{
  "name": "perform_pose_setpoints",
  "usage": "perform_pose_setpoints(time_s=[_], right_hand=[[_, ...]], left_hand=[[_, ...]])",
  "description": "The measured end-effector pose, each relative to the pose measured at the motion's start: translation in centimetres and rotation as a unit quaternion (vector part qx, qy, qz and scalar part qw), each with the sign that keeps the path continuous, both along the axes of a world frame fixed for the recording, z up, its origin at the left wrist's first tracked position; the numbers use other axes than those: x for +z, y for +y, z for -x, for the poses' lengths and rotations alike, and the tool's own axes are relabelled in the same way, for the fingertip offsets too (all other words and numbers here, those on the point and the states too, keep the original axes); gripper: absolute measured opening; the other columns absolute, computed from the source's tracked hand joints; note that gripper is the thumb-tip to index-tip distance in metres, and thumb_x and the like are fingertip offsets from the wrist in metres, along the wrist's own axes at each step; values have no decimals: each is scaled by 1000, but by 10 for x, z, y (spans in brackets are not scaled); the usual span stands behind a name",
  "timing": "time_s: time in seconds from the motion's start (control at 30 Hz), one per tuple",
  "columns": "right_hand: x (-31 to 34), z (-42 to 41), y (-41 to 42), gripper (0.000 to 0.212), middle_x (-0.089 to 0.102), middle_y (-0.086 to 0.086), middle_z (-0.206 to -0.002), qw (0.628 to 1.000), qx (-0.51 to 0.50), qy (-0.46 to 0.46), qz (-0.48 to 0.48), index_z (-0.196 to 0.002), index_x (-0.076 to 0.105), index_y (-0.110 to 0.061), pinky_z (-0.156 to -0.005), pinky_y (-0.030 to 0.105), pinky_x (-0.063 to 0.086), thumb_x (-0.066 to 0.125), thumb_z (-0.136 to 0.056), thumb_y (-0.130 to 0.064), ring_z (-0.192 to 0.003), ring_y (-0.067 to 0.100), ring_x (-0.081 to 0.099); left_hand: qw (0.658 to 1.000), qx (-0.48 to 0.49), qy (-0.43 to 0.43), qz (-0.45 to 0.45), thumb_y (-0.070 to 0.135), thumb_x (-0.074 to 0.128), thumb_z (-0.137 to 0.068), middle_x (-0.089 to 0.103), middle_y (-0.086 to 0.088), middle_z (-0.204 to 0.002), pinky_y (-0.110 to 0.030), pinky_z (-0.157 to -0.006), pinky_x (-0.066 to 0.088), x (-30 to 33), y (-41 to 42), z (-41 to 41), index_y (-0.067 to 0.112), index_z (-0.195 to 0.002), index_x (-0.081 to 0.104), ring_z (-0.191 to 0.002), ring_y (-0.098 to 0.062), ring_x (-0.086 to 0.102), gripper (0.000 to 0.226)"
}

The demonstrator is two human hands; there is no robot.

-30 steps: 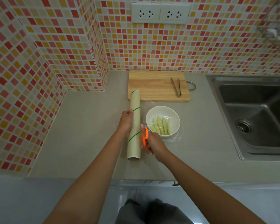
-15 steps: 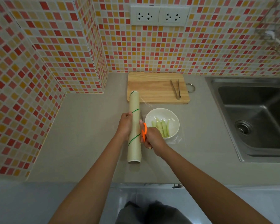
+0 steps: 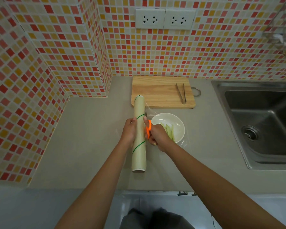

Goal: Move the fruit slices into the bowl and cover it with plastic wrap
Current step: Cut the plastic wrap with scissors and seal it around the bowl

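Since a second earlier the orange-handled scissors (image 3: 148, 128), gripped in the right hand (image 3: 157, 136), had worked farther along the clear film. Left hand (image 3: 130, 131) stayed curled on the cardboard wrap roll (image 3: 139, 134). Pale fruit slices (image 3: 168, 129) sat in the round white bowl (image 3: 178, 123), just right.

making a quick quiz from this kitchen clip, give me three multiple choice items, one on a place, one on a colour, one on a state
1. Where do the tongs lie?
A. in the sink
B. on the cutting board
C. in the bowl

2. What colour are the scissors' handles?
A. orange
B. blue
C. black

3. What is the left hand doing?
A. resting flat on the counter
B. lifting the bowl
C. holding the plastic wrap roll

Key: 1 B, they rest near the board's right end. 2 A, orange loops show in the right hand. 3 C, its fingers curl round the roll.
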State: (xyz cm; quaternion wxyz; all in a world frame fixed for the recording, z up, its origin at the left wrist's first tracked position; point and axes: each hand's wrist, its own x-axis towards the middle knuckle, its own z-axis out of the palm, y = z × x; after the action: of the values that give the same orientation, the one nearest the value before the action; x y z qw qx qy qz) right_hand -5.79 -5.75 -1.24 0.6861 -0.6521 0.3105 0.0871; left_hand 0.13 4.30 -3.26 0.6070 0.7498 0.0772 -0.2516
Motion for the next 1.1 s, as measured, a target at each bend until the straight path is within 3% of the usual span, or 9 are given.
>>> perform_pose_setpoints(time_s=[0.27, 0.33, 0.53, 0.7, 0.8, 0.9, 1.03, 1.1], right_hand=[[1, -14, -7, 66, 52, 6, -51, 1000, -5, 16, 17, -50, 50, -12, -35, 19, 22, 54, -77, -71, -30, 15, 31], [2, -18, -10, 63, 54, 5, -51, 1000, -1, 9, 21, -54, 49, -12, -34, 19, 22, 54, -79, -69, -29, 13, 31], [8, -30, -16, 59, 54, 8, -56, 1000, -3, 3, 8, -63, 50, -11, -32, 19, 20, 51, -84, -66, -27, 13, 30], [10, -40, -23, 51, 53, 8, -56, 999, 6, -42, -1, -62, 49, -13, -39, 24, 16, 54, -88, -57, -28, 12, 27], [11, -43, -24, 49, 52, 5, -52, 999, 10, -39, -11, -69, 54, -14, -36, 19, 17, 53, -87, -60, -28, 12, 27], [12, -47, -27, 60, 51, 5, -49, 1000, -3, -25, -8, -58, 47, -11, -35, 18, 18, 52, -84, -65, -29, 14, 27], [13, -52, -30, 52, 51, 6, -52, 999, 3, -52, 7, -58, 43, -13, -39, 22, 15, 55, -89, -54, -26, 11, 25], [13, -54, -31, 54, 52, 5, -51, 999, 2, -38, 6, -59, 44, -14, -38, 20, 16, 55, -86, -58, -27, 12, 26]], left_hand=[[1000, 0, 2, 7, 38, 35, -101, 61, -20, -119, -50, -96, 49, 4, -1, 2, 7, -122, 49, -102, -31, 61, 40], [1000, 3, 7, 12, 37, 35, -100, 61, -19, -120, -52, -98, 48, 5, -1, 3, 7, -122, 50, -107, -34, 60, 40], [1000, 5, 5, 17, 35, 36, -101, 60, -19, -111, -51, -92, 49, 6, -2, 7, 5, -121, 49, -92, -27, 57, 38], [1000, 5, 5, 17, 36, 36, -100, 60, -14, -105, -48, -90, 50, 8, -2, 8, 7, -119, 50, -91, -26, 57, 37], [1000, 13, 7, 22, 36, 37, -100, 61, -15, -108, -51, -93, 49, 10, -1, 6, 9, -116, 51, -93, -27, 58, 35], [1000, 9, 5, 20, 36, 37, -100, 61, -19, -115, -54, -97, 48, 9, 1, 6, 10, -114, 52, -97, -29, 59, 33], [1000, 10, 6, 29, 36, 37, -100, 61, -21, -116, -55, -96, 49, 8, 1, 9, 13, -109, 52, -100, -31, 60, 29], [999, 12, 0, 30, 36, 37, -100, 61, -20, -114, -54, -95, 49, 8, 1, 9, 13, -108, 52, -97, -29, 59, 29]])
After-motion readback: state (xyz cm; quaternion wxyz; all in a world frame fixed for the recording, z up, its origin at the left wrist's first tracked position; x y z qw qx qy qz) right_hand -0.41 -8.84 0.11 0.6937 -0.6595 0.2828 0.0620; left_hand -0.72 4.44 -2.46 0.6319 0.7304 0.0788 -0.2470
